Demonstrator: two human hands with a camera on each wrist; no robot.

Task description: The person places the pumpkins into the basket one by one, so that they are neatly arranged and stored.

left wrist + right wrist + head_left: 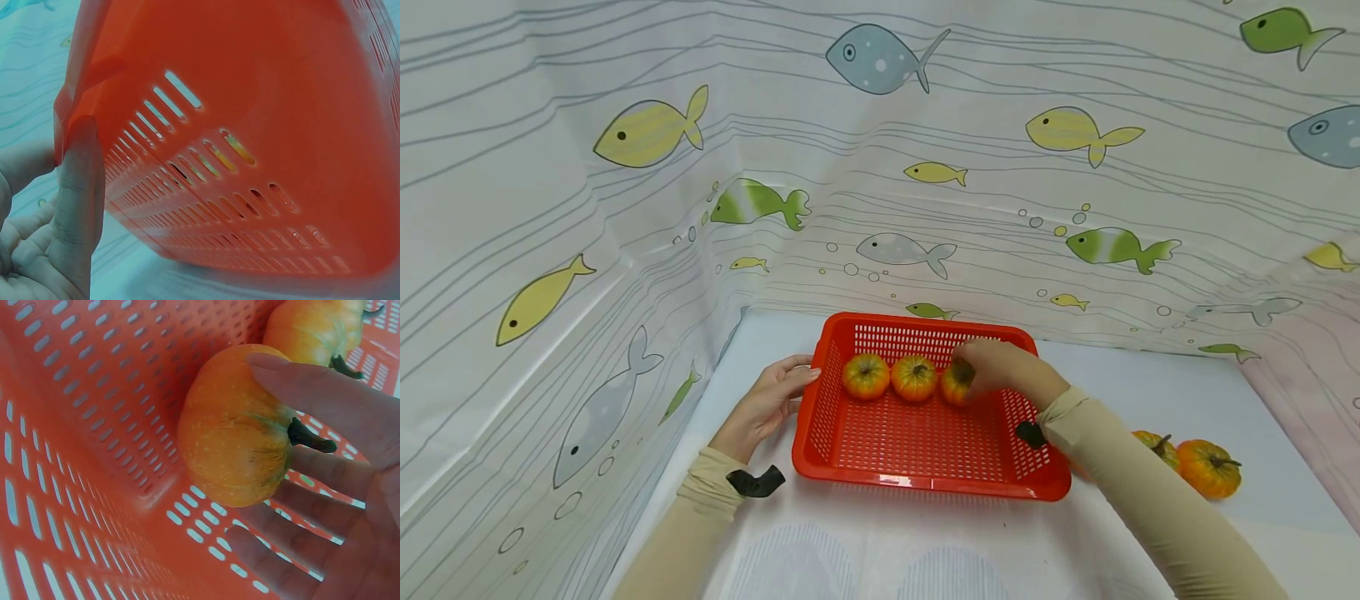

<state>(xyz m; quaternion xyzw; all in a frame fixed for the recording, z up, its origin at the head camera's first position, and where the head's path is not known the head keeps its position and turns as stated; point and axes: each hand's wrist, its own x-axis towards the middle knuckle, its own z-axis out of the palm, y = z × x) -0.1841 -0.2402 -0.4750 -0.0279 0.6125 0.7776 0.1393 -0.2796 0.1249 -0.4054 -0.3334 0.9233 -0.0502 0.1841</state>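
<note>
A red plastic basket (925, 483) with slotted walls stands on the table. My left hand (775, 400) grips its left rim, fingers on both sides of the edge in the left wrist view. Inside, my right hand (1000, 367) holds a small orange pumpkin (231, 431) near the far right corner. The thumb lies over the pumpkin's top side and the other fingers reach beneath; its dark stem points toward the palm. Two more small pumpkins, one at the left (866, 377) and one in the middle (913, 379), sit in a row beside it along the back wall.
Right of the basket, a pumpkin (1210, 469) lies on the table, with another pumpkin (1157, 446) partly hidden behind my right forearm. A fish-patterned sheet (820, 275) rises behind the basket and on both sides.
</note>
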